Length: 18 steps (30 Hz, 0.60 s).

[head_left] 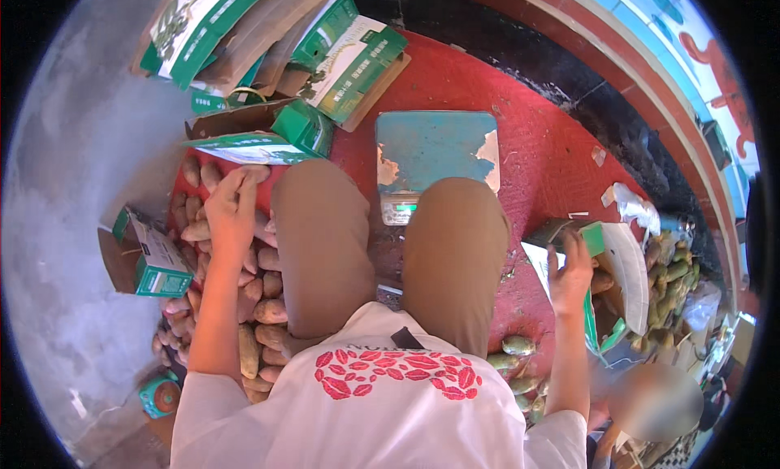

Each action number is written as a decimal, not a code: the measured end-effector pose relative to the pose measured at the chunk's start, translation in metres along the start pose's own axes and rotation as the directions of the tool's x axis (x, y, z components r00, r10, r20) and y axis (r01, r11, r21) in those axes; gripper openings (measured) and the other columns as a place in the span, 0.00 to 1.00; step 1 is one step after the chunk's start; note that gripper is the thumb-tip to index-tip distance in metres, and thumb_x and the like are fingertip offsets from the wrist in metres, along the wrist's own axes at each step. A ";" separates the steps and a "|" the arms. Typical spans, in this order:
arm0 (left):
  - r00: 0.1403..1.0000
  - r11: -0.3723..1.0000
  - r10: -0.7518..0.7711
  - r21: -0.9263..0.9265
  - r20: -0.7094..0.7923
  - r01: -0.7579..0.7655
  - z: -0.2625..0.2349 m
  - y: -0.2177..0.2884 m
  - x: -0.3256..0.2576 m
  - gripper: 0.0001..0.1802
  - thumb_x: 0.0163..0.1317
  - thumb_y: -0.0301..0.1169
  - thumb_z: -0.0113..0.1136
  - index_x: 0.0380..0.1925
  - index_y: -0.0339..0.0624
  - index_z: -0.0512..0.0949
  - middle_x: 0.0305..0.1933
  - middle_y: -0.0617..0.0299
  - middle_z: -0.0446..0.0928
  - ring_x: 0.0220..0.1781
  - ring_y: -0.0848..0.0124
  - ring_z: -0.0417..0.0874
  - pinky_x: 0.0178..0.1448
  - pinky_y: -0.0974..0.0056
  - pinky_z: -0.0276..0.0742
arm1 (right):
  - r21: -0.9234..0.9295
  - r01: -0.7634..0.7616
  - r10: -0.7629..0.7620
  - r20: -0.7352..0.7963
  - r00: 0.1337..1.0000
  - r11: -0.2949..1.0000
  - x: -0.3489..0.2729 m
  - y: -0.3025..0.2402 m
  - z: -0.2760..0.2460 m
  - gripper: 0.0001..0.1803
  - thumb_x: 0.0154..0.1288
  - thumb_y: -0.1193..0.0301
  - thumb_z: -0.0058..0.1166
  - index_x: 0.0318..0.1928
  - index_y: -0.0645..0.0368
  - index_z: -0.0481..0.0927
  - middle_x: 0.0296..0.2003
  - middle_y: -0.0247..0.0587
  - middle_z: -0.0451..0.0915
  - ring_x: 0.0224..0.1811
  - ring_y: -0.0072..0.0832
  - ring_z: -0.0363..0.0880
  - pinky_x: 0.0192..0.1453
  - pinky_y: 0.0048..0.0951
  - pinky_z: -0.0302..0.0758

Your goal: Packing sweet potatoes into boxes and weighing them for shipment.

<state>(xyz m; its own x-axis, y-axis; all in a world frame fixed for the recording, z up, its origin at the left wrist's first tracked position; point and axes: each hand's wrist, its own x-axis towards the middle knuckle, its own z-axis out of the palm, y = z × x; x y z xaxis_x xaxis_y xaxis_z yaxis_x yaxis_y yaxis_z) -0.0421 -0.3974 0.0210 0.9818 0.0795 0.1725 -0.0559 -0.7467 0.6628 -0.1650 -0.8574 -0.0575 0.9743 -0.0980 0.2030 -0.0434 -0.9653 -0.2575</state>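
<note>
Sweet potatoes (252, 306) lie in a heap on the red mat (528, 144), just left of the person's knees. Left hand (231, 213) is down on the heap w/ fingers curled around one tuber at the top. Right hand (571, 270) grips the flap of an open green-and-white carton (621, 266) on the right. Blue scale (435, 156) sits btwn the knees, in front. Flat cartons (268, 38) stacked beyond; a small box (154, 262) lies left of the heap.
</note>
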 end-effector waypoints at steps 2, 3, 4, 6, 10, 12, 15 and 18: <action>0.998 0.998 -0.040 -0.049 -0.054 0.038 -0.015 -0.018 -0.018 0.09 0.63 0.25 0.49 0.37 0.33 0.77 0.36 0.56 0.80 0.40 0.74 0.79 0.46 0.71 0.72 | -0.054 0.016 -0.016 0.009 1.000 0.998 0.021 -0.002 -0.012 0.19 0.53 0.72 0.56 0.47 0.62 0.72 0.45 0.50 0.74 0.47 0.47 0.71 0.52 0.40 0.68; 0.994 0.993 -0.067 -0.098 -0.091 0.058 -0.021 -0.027 -0.026 0.09 0.63 0.25 0.48 0.38 0.32 0.77 0.36 0.56 0.80 0.40 0.74 0.79 0.46 0.71 0.72 | -0.065 0.029 -0.029 0.006 1.000 0.997 0.026 0.001 -0.016 0.19 0.53 0.72 0.56 0.47 0.62 0.72 0.45 0.50 0.74 0.47 0.47 0.71 0.52 0.40 0.68; 0.993 0.992 -0.069 -0.112 -0.099 0.058 -0.023 -0.035 -0.032 0.09 0.63 0.25 0.48 0.38 0.32 0.77 0.36 0.56 0.80 0.40 0.74 0.79 0.46 0.71 0.72 | -0.128 0.024 -0.026 -0.011 1.000 0.991 0.031 0.005 -0.019 0.19 0.53 0.72 0.57 0.47 0.62 0.72 0.45 0.50 0.74 0.47 0.47 0.72 0.51 0.40 0.69; 0.985 0.967 -0.134 -0.232 -0.110 0.105 -0.026 -0.048 -0.045 0.10 0.64 0.25 0.47 0.39 0.31 0.76 0.37 0.55 0.80 0.41 0.73 0.79 0.47 0.71 0.73 | -0.251 -0.064 0.066 -0.001 0.998 0.966 0.031 0.028 -0.026 0.20 0.52 0.72 0.57 0.47 0.61 0.72 0.46 0.50 0.74 0.47 0.47 0.72 0.51 0.40 0.69; 0.977 0.947 -0.174 -0.293 -0.124 0.132 -0.030 -0.054 -0.062 0.10 0.65 0.26 0.47 0.38 0.30 0.76 0.38 0.56 0.79 0.42 0.73 0.79 0.49 0.70 0.72 | -0.409 -0.228 0.232 -0.040 0.972 0.884 0.007 0.120 -0.019 0.23 0.51 0.72 0.58 0.50 0.59 0.71 0.48 0.48 0.73 0.47 0.46 0.72 0.52 0.40 0.69; 0.975 0.935 -0.186 -0.328 -0.119 0.139 -0.029 -0.061 -0.064 0.11 0.65 0.26 0.48 0.38 0.30 0.76 0.38 0.56 0.79 0.42 0.73 0.79 0.49 0.70 0.72 | -0.500 -0.356 0.370 -0.074 0.926 0.790 -0.010 0.151 -0.023 0.31 0.49 0.71 0.60 0.56 0.56 0.66 0.51 0.50 0.71 0.51 0.47 0.71 0.54 0.41 0.68; 0.975 0.930 -0.188 -0.339 -0.116 0.139 -0.027 -0.069 -0.065 0.11 0.65 0.27 0.48 0.38 0.30 0.76 0.38 0.56 0.79 0.42 0.73 0.79 0.49 0.70 0.72 | -0.488 -0.501 0.520 -0.108 0.847 0.715 -0.028 0.188 -0.030 0.37 0.46 0.68 0.64 0.59 0.52 0.65 0.50 0.45 0.72 0.48 0.44 0.72 0.52 0.40 0.69; 0.974 0.936 -0.194 -0.318 -0.116 0.148 -0.017 -0.064 -0.062 0.11 0.65 0.27 0.48 0.38 0.31 0.76 0.38 0.57 0.80 0.40 0.74 0.79 0.46 0.71 0.72 | -0.521 -0.551 0.579 -0.127 0.805 0.652 -0.038 0.206 -0.037 0.41 0.43 0.66 0.67 0.60 0.51 0.63 0.52 0.47 0.71 0.53 0.46 0.70 0.54 0.42 0.69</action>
<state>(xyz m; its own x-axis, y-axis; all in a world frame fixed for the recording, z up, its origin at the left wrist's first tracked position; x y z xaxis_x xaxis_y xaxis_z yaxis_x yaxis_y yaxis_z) -0.1026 -0.3435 -0.0202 0.9463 0.2984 0.1240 0.0354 -0.4772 0.8781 -0.2188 -1.0613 -0.0834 0.7315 -0.6686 0.1340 -0.6802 -0.7016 0.2121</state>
